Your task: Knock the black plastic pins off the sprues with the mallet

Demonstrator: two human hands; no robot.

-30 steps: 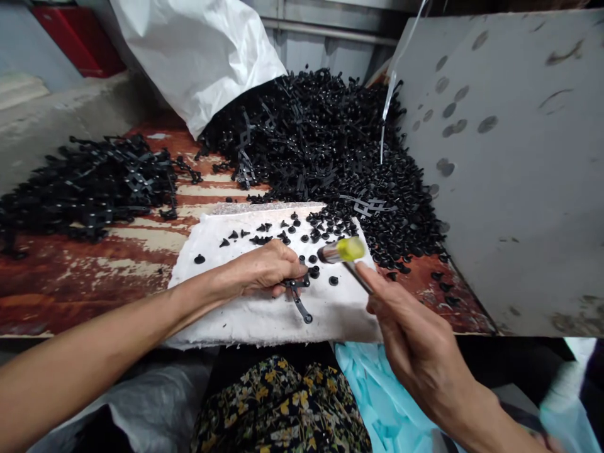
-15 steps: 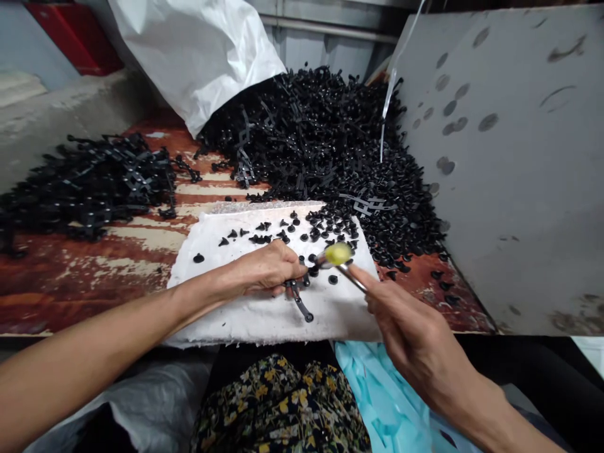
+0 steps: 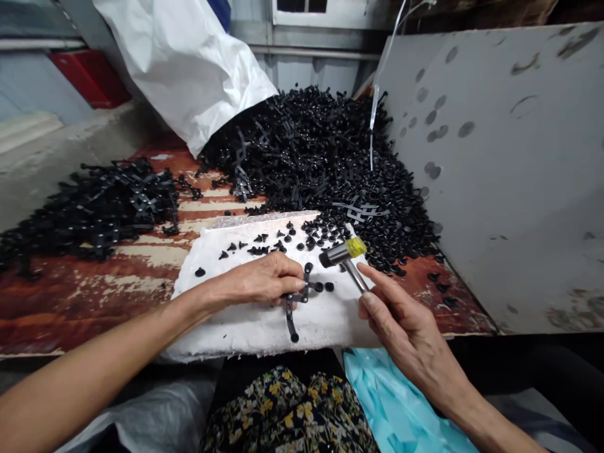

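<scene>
Between the fingers of my left hand (image 3: 278, 277) is a black linkage piece (image 3: 291, 322), its jointed arms ending in round discs. It is held over the white pad (image 3: 226, 333). My right hand (image 3: 401, 321) grips a small mallet (image 3: 356, 277) by its metal shaft. The mallet head has one yellow face and one dark face, and is raised just right of the linkage. Loose round black caps with short stems (image 3: 329, 287) lie on the pad beside the linkage, with several more along its far side.
A large heap of black parts (image 3: 311, 138) rises behind the pad, partly under a white sack (image 3: 189, 75). A smaller pile of linkages (image 3: 104, 207) lies to the left. A grey spotted panel (image 3: 509, 189) stands at the right. Light blue plastic (image 3: 401, 402) hangs below the table edge.
The mallet, blurred earlier, has lifted slightly right and now shows sharply. The linkage in my left hand has turned, its lower arm swinging left and down. The camera view has tilted up slightly.
</scene>
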